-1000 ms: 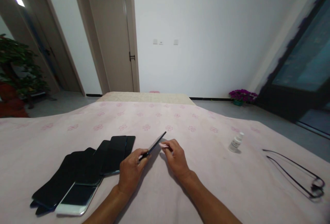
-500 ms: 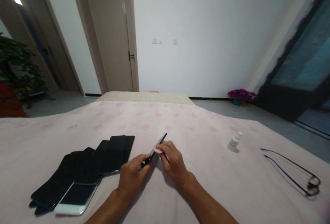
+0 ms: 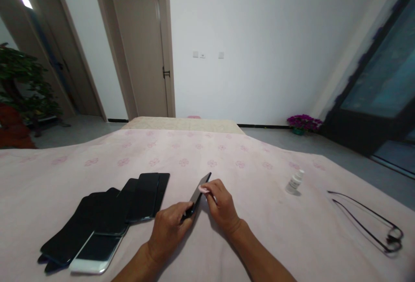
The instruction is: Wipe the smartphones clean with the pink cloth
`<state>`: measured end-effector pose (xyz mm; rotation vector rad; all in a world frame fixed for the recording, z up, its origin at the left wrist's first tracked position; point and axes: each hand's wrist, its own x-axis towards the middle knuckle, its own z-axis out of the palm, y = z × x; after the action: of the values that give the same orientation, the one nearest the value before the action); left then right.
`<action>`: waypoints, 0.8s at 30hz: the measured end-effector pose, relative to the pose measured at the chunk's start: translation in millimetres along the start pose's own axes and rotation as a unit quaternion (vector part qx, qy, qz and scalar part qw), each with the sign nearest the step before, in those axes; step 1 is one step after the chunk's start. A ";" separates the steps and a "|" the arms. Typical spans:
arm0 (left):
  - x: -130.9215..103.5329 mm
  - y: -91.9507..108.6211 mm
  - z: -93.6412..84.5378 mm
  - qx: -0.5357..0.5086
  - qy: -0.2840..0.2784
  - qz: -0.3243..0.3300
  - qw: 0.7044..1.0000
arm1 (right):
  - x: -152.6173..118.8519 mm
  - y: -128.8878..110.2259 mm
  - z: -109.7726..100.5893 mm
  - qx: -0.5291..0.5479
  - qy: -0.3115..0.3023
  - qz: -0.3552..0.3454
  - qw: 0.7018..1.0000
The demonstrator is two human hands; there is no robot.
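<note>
My left hand (image 3: pixel 171 226) grips the lower end of a dark smartphone (image 3: pixel 198 193), which is tilted up on its edge over the pink cloth. Between the fingertips of my right hand (image 3: pixel 222 204) is a small pale pink pad (image 3: pixel 204 189), pinched against or very close to the phone's side; whether it touches cannot be made out. To the left lies an overlapping spread of several black phones (image 3: pixel 97 213), with a white-framed phone (image 3: pixel 94 251) at its near edge.
A small white bottle (image 3: pixel 295 182) stands upright right of my hands. Black-framed glasses (image 3: pixel 366 217) lie farther right with their arms unfolded. The pink flowered cloth (image 3: pixel 259 230) covers the surface. Beyond are a door (image 3: pixel 139 57) and a pot of purple flowers (image 3: pixel 304 122).
The pink pad and my right fingers have shifted slightly right along the phone, away from its face. The phone's tilt has changed a little. The view has tipped slightly upward.
</note>
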<state>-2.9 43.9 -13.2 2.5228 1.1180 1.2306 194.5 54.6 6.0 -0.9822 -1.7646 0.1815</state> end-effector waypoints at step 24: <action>5.9 20.3 12.8 0.080 -0.020 0.183 0.980 | -1.2 52.8 -7.5 -0.075 0.042 0.189 0.978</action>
<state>20.2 35.7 -9.9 2.9609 0.7947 1.1989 228.7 85.7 -20.5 -1.4118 -1.5172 0.2455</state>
